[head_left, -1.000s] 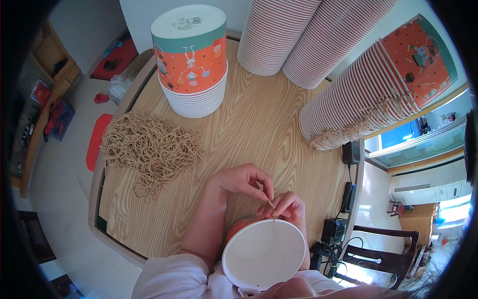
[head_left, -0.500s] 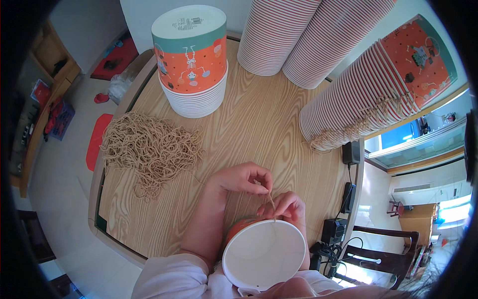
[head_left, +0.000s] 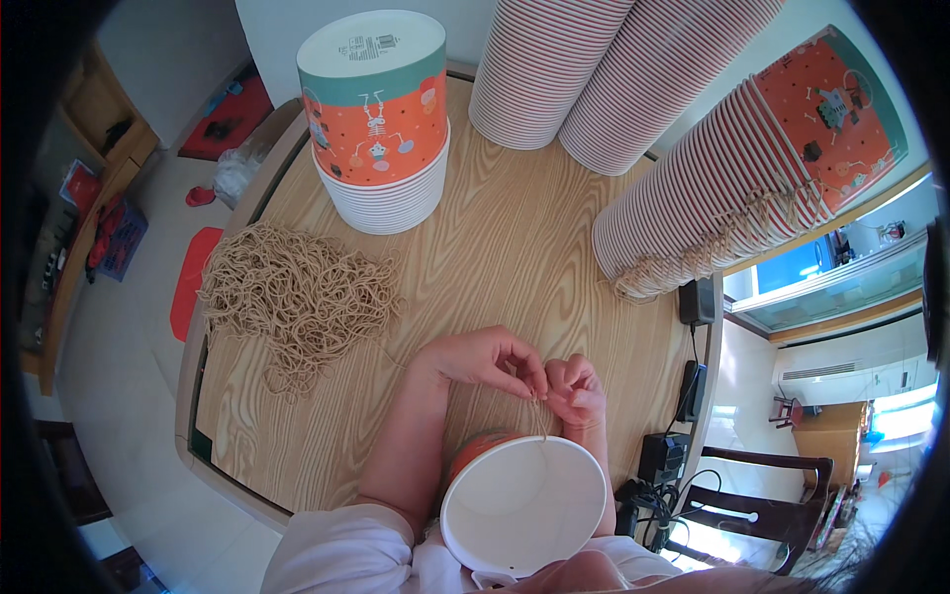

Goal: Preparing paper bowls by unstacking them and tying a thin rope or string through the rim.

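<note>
A white-lined bucket [head_left: 524, 510] at a wood-grain table [head_left: 475, 267], close to the person's front.
Beyond its rim, the left hand [head_left: 490, 361] pinches tan string [head_left: 540, 419] between thumb and fingertips; the right hand [head_left: 576, 389] meets it, fingers curled, its grip unclear. The string reaches the bucket's edge.
</note>
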The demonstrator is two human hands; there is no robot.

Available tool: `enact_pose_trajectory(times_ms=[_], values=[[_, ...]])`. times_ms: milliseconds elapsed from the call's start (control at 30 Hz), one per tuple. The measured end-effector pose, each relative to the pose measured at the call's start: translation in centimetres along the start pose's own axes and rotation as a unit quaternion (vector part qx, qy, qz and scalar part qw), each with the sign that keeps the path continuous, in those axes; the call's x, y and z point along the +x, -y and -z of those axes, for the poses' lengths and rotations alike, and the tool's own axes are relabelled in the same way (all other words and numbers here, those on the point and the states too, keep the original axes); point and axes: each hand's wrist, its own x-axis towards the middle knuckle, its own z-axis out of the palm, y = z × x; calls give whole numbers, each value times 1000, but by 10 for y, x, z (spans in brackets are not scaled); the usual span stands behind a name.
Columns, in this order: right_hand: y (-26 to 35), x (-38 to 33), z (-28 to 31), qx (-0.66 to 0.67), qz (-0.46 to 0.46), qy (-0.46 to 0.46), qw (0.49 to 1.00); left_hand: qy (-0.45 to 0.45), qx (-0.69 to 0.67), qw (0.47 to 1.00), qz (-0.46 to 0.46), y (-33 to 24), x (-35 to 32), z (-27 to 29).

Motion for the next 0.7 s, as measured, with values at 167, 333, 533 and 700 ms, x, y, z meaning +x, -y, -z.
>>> enact_pose_trajectory(times_ms=[167, 333, 533, 700], values=[[-2, 3, 3, 23, 5, 4, 1000, 30, 38, 999, -25, 5, 1, 3], [-3, 4, 3, 10, -3, -6, 1000, 10, 34, 999, 14, 9, -1, 5], [-2, 10, -9, -91, 0, -27, 996, -53, 23, 998, -12, 1, -1, 1], [-1, 9, -10, -148, -1, -30, 988, -56, -7, 998, -4, 1, 1, -1]])
